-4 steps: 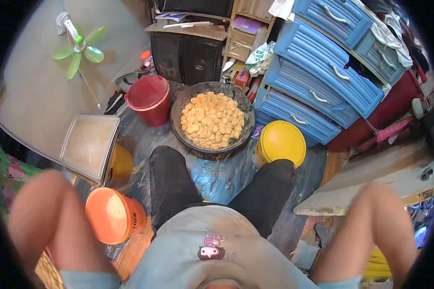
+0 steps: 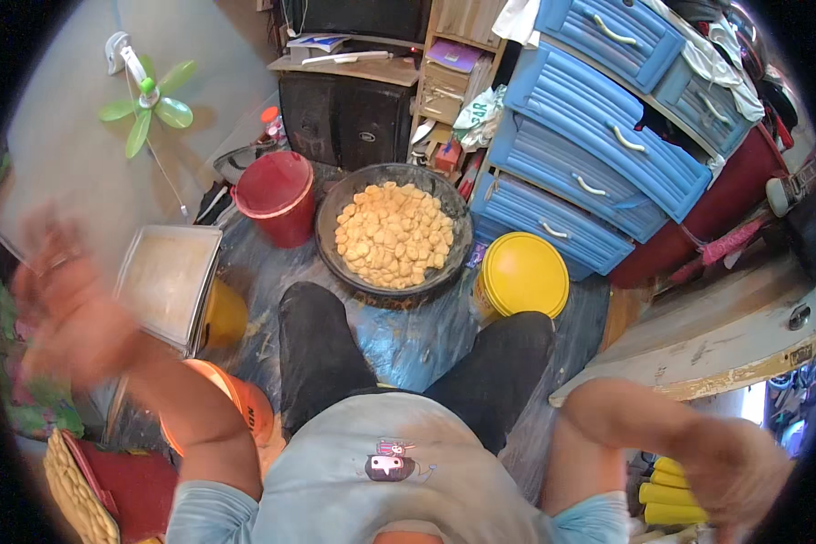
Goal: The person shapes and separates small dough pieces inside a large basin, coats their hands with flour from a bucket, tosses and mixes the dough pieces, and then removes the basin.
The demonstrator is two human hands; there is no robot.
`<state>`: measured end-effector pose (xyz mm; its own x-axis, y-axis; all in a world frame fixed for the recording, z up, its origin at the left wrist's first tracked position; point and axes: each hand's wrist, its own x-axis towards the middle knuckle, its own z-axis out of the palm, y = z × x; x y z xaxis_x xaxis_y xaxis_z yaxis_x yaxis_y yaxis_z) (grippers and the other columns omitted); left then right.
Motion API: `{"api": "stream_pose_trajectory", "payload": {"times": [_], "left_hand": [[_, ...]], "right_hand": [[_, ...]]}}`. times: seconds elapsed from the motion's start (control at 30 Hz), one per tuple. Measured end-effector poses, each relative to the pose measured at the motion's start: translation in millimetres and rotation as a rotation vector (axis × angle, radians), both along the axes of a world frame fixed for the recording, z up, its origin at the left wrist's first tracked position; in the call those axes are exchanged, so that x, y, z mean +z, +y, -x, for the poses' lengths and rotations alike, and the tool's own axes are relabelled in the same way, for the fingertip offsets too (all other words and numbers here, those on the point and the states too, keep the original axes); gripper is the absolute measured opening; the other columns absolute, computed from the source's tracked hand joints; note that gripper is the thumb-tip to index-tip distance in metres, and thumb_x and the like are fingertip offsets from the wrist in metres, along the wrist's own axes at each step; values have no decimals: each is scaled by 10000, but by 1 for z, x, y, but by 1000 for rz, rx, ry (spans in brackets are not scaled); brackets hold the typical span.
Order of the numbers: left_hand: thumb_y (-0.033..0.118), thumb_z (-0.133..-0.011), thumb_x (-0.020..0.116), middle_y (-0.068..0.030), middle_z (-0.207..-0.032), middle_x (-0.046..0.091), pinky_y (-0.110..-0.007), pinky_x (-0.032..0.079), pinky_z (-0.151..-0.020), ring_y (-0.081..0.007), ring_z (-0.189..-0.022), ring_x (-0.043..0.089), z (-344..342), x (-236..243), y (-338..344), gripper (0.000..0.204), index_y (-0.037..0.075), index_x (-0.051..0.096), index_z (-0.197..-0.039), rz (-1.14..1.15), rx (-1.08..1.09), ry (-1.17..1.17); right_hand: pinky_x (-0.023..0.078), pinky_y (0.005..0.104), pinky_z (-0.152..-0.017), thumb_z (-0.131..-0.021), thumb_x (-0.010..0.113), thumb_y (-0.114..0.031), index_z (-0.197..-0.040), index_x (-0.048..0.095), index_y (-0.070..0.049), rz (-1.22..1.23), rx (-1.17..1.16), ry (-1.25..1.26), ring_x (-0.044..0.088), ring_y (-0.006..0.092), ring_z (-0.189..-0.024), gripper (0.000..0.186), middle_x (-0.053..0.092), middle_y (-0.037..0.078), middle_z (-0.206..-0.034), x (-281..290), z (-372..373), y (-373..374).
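My left hand (image 2: 77, 299) is raised at the left, blurred by motion, its fingers apart and nothing visible in it. It is nearest to a flat white-topped tray (image 2: 168, 281) set over a yellow container (image 2: 224, 313). Out at the lower right, my right hand (image 2: 743, 476) is smeared, so its fingers cannot be made out; yellow rolled or tube-like things (image 2: 671, 499) lie beside it. Ahead of my knees sits a wide black basin (image 2: 328, 249) heaped with pale yellow-brown lumps (image 2: 394, 234), looking like dough pieces. Neither hand touches the basin.
Around the basin stand a red bucket (image 2: 276, 204) and a yellow lidded tub (image 2: 526, 276). An orange bucket (image 2: 240, 394) is by my left arm. Blue drawers (image 2: 598, 154) rise at the right, above a worn white door (image 2: 716, 349). A green fan (image 2: 150, 102) hangs at left.
Both forearms have swung outward, bringing my hands into view at the left and lower right. The view has shifted slightly; a red container with pale lumps shows more at lower left.
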<state>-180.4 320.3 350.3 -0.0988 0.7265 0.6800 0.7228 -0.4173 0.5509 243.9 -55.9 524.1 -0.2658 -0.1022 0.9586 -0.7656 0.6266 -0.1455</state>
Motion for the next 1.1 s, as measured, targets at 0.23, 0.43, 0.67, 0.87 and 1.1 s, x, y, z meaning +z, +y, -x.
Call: {"api": "stream_pose_trajectory", "payload": {"times": [0.23,0.43,0.67,0.87,1.1], "left_hand": [[323,-747,674,-190,-1293,391,-448,287,-991,-346,-1216,364,-110,-189,-32,513,104,509,-1180,685,-435,173],[423,-745,632,-196,-1361,313,-502,242,-978,-352,-1266,282,-119,-206,-66,579,140,479,-1226,757,-327,464],[427,-734,629,-188,-1366,308,-510,231,-976,-355,-1273,263,-126,-202,-63,599,151,467,-1240,753,-301,537],[434,-730,629,-182,-1365,314,-522,237,-971,-351,-1270,273,-120,-206,-66,594,157,476,-1232,759,-302,514],[453,-736,617,-175,-1361,325,-532,239,-965,-347,-1267,281,-131,-204,-65,591,152,485,-1227,755,-311,519]], "right_hand": [[318,250,-437,-887,520,-144,-1133,503,-187,58,-238,-104,412,123,-468,250,459,-1,-617,-57,102,73],[392,316,-567,-853,538,-252,-1002,543,-114,-4,-588,-537,497,200,-642,204,518,55,-738,-82,95,95],[427,379,-741,-739,664,-343,-799,582,-33,754,-1122,-1020,537,306,-836,326,552,135,-837,-208,33,185],[238,564,-945,-815,387,-631,-1110,605,-78,884,-1155,-2146,436,318,-1163,663,513,172,-1214,-388,-36,170],[123,594,-1010,-821,456,-541,-1182,546,-47,990,-1257,-2342,323,281,-1279,619,459,121,-1304,-344,-98,119]]}}
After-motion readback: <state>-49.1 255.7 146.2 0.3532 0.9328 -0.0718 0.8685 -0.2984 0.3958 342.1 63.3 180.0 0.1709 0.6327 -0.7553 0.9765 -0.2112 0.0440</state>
